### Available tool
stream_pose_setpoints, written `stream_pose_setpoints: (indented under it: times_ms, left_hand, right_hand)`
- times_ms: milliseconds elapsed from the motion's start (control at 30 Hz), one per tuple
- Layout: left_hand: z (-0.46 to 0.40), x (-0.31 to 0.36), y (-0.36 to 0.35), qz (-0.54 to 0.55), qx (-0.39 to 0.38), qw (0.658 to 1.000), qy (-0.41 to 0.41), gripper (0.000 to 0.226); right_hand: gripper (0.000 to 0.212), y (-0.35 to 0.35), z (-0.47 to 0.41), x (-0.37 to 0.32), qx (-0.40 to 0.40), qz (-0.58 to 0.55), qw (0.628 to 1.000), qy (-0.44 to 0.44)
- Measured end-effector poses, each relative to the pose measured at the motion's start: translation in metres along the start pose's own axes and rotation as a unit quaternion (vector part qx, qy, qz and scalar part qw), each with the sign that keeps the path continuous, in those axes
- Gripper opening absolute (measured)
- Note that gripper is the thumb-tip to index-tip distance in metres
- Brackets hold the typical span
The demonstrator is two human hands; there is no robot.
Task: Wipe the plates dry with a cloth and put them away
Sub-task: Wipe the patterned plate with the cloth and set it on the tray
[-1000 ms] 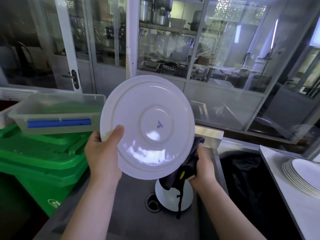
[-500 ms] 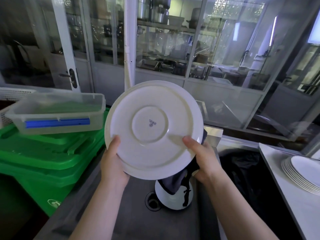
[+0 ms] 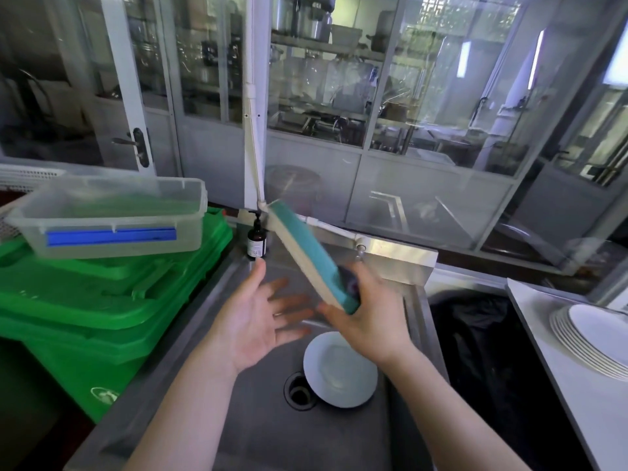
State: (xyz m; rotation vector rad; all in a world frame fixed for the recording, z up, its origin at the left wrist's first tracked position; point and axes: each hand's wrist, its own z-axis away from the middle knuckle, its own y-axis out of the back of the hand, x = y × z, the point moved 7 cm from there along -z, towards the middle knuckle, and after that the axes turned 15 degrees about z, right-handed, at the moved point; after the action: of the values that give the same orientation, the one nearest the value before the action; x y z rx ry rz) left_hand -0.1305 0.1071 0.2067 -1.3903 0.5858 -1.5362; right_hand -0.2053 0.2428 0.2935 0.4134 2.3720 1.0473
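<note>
My right hand (image 3: 370, 317) grips the lower rim of a plate (image 3: 307, 253) that is turned nearly edge-on and tilted, its teal face pointing right. A dark cloth (image 3: 348, 278) is bunched between this hand and the plate. My left hand (image 3: 258, 317) is open, palm up, fingers spread, just left of and below the plate and not touching it. Another white plate (image 3: 339, 372) lies flat in the steel sink (image 3: 238, 419) beside the drain (image 3: 299, 390). A stack of white plates (image 3: 591, 338) rests on the counter at the right.
A green bin (image 3: 85, 300) with a clear lidded container (image 3: 108, 215) on top stands left of the sink. A brown pump bottle (image 3: 256, 241) sits at the sink's back corner. A black bin bag (image 3: 475, 334) fills the gap between sink and counter. Glass partitions stand behind.
The plate has swung from facing me with its underside to nearly edge-on. My left hand has let go of it and opened; my right hand alone holds it with the cloth.
</note>
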Motion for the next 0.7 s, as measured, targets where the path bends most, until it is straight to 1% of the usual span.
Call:
stream_pose_setpoints:
  times_ms: [67, 133, 200, 267, 300, 367, 400, 467, 533, 633, 700]
  left_hand:
    - [0.0, 0.0, -0.008, 0.0, -0.012, 1.0, 0.005, 0.079]
    - [0.0, -0.004, -0.005, 0.009, 0.013, 1.0, 0.004, 0.075]
    - [-0.002, -0.011, 0.006, 0.026, 0.054, 0.998, -0.005, 0.062]
    - [-0.001, -0.018, 0.015, 0.035, 0.075, 0.996, -0.02, 0.038]
    - [-0.001, -0.023, 0.018, 0.041, 0.078, 0.996, -0.023, 0.032]
    - [-0.001, -0.031, 0.024, 0.055, 0.082, 0.995, -0.034, 0.027]
    - [-0.001, -0.034, 0.026, 0.063, 0.082, 0.994, -0.038, 0.028]
    - [-0.003, -0.039, 0.028, 0.07, 0.077, 0.994, -0.038, 0.028]
    - [-0.006, -0.041, 0.029, 0.057, 0.067, 0.995, -0.043, 0.026]
    - [-0.007, -0.04, 0.032, 0.027, 0.052, 0.996, -0.064, 0.026]
    - [-0.006, -0.04, 0.036, 0.005, 0.048, 0.996, -0.071, 0.028]
  right_hand:
    - [0.048, -0.007, 0.007, -0.016, 0.012, 0.096, 0.99, 0.101]
    - [0.045, -0.015, 0.014, -0.025, 0.014, 0.176, 0.967, 0.182]
    - [0.045, -0.021, 0.017, -0.022, -0.007, 0.209, 0.954, 0.215]
    - [0.047, -0.026, 0.021, -0.019, -0.035, 0.22, 0.947, 0.232]
    - [0.045, -0.028, 0.022, -0.017, -0.049, 0.224, 0.943, 0.242]
    - [0.041, -0.032, 0.024, -0.013, -0.079, 0.236, 0.933, 0.26]
    - [0.042, -0.032, 0.025, -0.01, -0.094, 0.24, 0.93, 0.262]
    - [0.051, -0.033, 0.028, 0.0, -0.135, 0.246, 0.928, 0.246]
    - [0.062, -0.033, 0.032, 0.016, -0.192, 0.235, 0.931, 0.205]
    - [0.068, -0.031, 0.035, 0.044, -0.27, 0.179, 0.938, 0.125]
    - [0.069, -0.031, 0.035, 0.06, -0.284, 0.157, 0.941, 0.098]
